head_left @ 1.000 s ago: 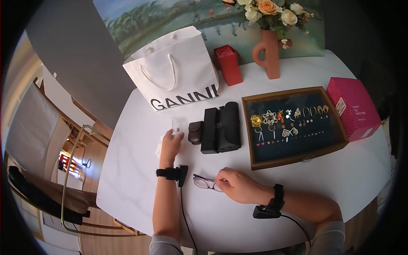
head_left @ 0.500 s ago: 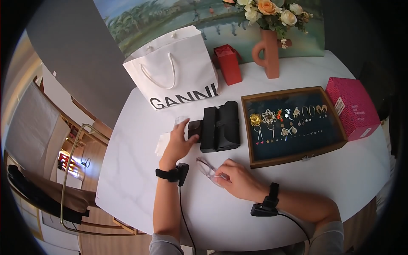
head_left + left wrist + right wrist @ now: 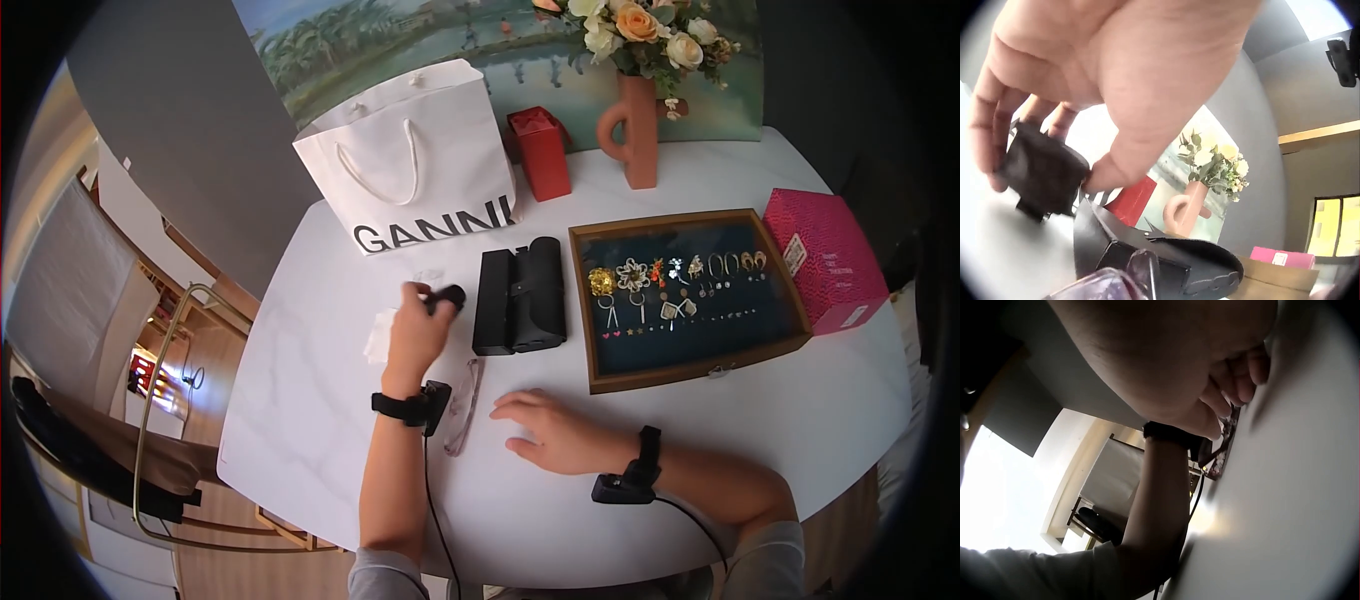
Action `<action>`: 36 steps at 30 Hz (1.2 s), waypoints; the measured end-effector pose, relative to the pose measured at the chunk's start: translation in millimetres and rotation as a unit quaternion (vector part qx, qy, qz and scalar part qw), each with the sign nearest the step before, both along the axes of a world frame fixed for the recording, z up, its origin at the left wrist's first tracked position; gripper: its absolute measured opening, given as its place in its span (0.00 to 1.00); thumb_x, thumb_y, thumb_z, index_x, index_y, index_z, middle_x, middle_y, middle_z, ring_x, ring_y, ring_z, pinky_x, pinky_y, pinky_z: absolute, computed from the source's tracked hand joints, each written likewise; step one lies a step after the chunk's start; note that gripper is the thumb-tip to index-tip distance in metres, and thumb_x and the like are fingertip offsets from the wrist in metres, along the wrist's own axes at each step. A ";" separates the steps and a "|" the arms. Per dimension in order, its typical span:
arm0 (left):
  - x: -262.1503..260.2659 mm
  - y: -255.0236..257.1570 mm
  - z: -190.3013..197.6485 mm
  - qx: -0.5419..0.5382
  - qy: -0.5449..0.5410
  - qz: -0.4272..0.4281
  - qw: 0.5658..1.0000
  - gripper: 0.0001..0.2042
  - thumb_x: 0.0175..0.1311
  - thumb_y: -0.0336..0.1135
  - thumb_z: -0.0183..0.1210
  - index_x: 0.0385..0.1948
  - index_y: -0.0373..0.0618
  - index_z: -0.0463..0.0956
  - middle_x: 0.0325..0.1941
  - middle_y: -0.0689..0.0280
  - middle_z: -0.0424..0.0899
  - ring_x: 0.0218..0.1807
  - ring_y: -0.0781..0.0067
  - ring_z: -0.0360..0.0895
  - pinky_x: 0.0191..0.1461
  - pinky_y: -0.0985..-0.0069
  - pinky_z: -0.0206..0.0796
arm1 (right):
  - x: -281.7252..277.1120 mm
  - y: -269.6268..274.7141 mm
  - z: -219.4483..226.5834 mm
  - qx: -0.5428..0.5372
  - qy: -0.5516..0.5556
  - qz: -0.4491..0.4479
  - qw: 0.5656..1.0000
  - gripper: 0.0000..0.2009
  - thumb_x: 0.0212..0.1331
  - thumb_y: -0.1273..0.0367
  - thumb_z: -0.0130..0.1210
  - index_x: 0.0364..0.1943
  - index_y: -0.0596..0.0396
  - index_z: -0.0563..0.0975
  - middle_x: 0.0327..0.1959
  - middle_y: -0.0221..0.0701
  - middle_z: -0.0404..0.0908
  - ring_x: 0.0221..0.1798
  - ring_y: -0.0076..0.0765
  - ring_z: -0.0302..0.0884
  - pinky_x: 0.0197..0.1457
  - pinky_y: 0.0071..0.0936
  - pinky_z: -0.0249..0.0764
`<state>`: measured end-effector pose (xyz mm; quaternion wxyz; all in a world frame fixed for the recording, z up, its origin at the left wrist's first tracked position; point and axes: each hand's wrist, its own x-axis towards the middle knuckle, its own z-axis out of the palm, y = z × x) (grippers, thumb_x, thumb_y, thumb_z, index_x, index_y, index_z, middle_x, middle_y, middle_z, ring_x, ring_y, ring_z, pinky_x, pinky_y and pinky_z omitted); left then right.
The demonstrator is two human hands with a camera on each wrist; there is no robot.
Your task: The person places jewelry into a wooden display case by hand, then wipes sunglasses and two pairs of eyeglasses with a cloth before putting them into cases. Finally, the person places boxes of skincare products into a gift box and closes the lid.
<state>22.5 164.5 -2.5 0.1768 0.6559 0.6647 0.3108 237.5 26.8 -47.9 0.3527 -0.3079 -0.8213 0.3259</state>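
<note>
My left hand grips a small dark brown pouch between thumb and fingers, and the left wrist view shows the pouch from its side. Thin-framed eyeglasses are on the white table between my left wrist and my right hand. With fingers loosely extended and nothing in them, my right hand rests low over the table, just right of the glasses. Right of the pouch lie a long black box and a black eyeglass case, side by side.
A clear plastic piece and white paper lie by my left hand. Behind stand a white paper bag, a red box and a flower vase. At right are a jewelry display case and a pink box.
My left hand has left the clear plastic piece and taken hold of the brown pouch. My right hand has let go of the glasses, which have shifted left and turned.
</note>
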 end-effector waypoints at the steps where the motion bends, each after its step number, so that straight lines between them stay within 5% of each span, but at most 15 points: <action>1: 7.3 -8.5 22.4 0.008 -0.021 0.023 0.999 0.20 0.65 0.35 0.53 0.56 0.35 0.65 0.40 0.49 0.82 0.39 0.60 0.81 0.45 0.68 0.72 | 2.4 4.2 1.9 -0.033 0.036 -0.003 0.999 0.16 0.60 0.72 0.58 0.52 0.62 0.76 0.57 0.42 0.76 0.60 0.50 0.72 0.64 0.42 0.69; 5: 19.4 -34.3 65.8 0.087 -0.229 -0.112 0.963 0.23 0.64 0.23 0.51 0.62 0.40 0.63 0.55 0.57 0.74 0.47 0.72 0.77 0.50 0.75 0.71 | 21.1 15.1 62.7 -0.044 0.157 -0.100 0.981 0.17 0.60 0.74 0.60 0.53 0.60 0.74 0.54 0.38 0.76 0.49 0.37 0.78 0.50 0.30 0.75; 8: 45.9 -72.1 86.7 0.059 -0.178 -0.282 0.941 0.31 0.54 0.18 0.58 0.63 0.41 0.63 0.55 0.58 0.74 0.52 0.70 0.76 0.56 0.73 0.70 | 29.6 18.8 91.1 0.012 0.272 -0.204 0.940 0.18 0.59 0.73 0.63 0.52 0.59 0.74 0.50 0.36 0.77 0.44 0.32 0.78 0.44 0.26 0.75; 11: 75.2 -93.1 84.2 0.093 -0.104 -0.407 0.903 0.31 0.49 0.19 0.63 0.61 0.40 0.66 0.54 0.59 0.75 0.54 0.66 0.76 0.59 0.73 0.69 | 47.7 11.4 110.5 -0.008 0.165 -0.206 0.965 0.19 0.57 0.71 0.65 0.51 0.60 0.74 0.45 0.37 0.78 0.43 0.36 0.79 0.45 0.29 0.75; 15: 89.0 -100.5 76.7 0.085 -0.086 -0.401 0.908 0.28 0.50 0.20 0.66 0.57 0.39 0.69 0.53 0.59 0.77 0.56 0.62 0.77 0.60 0.72 0.68 | 60.8 12.9 107.9 -0.002 0.077 -0.200 0.977 0.17 0.55 0.73 0.63 0.48 0.61 0.74 0.42 0.41 0.78 0.42 0.47 0.80 0.45 0.36 0.76; 19: 86.3 -106.2 81.5 0.007 -0.081 -0.395 0.915 0.27 0.49 0.22 0.71 0.54 0.39 0.71 0.52 0.60 0.78 0.55 0.64 0.77 0.60 0.73 0.68 | 59.3 9.5 109.5 -0.001 0.082 -0.184 0.980 0.13 0.55 0.77 0.57 0.46 0.62 0.74 0.42 0.42 0.78 0.42 0.48 0.80 0.45 0.36 0.76; 22: 77.1 -105.4 86.2 0.033 -0.101 -0.398 0.911 0.27 0.49 0.24 0.73 0.52 0.39 0.72 0.51 0.62 0.79 0.54 0.66 0.77 0.60 0.73 0.68 | 64.2 16.8 101.3 0.097 0.116 -0.180 0.972 0.12 0.55 0.81 0.52 0.45 0.62 0.75 0.41 0.41 0.78 0.41 0.47 0.81 0.45 0.34 0.76; 24: 67.9 -100.1 91.5 0.044 -0.164 -0.378 0.910 0.29 0.46 0.26 0.77 0.52 0.39 0.73 0.52 0.64 0.78 0.53 0.71 0.77 0.60 0.75 0.69 | 80.2 21.0 108.3 -0.046 0.198 -0.171 0.964 0.11 0.54 0.83 0.50 0.42 0.62 0.75 0.42 0.39 0.78 0.43 0.44 0.80 0.46 0.31 0.75; 31: 77.2 -98.5 82.8 0.070 -0.298 -0.357 0.883 0.28 0.51 0.23 0.74 0.55 0.41 0.72 0.52 0.66 0.75 0.55 0.77 0.76 0.59 0.77 0.71 | 74.2 21.8 111.9 0.209 0.098 -0.205 0.951 0.09 0.52 0.83 0.54 0.38 0.60 0.76 0.53 0.41 0.73 0.55 0.48 0.73 0.58 0.35 0.70; 36: 74.6 -99.0 83.8 0.036 -0.316 -0.348 0.882 0.29 0.51 0.24 0.75 0.56 0.41 0.71 0.51 0.66 0.78 0.53 0.77 0.77 0.58 0.77 0.72 | 75.8 16.6 115.5 0.107 0.131 -0.127 0.977 0.07 0.53 0.80 0.59 0.35 0.59 0.77 0.57 0.41 0.72 0.61 0.50 0.69 0.64 0.39 0.66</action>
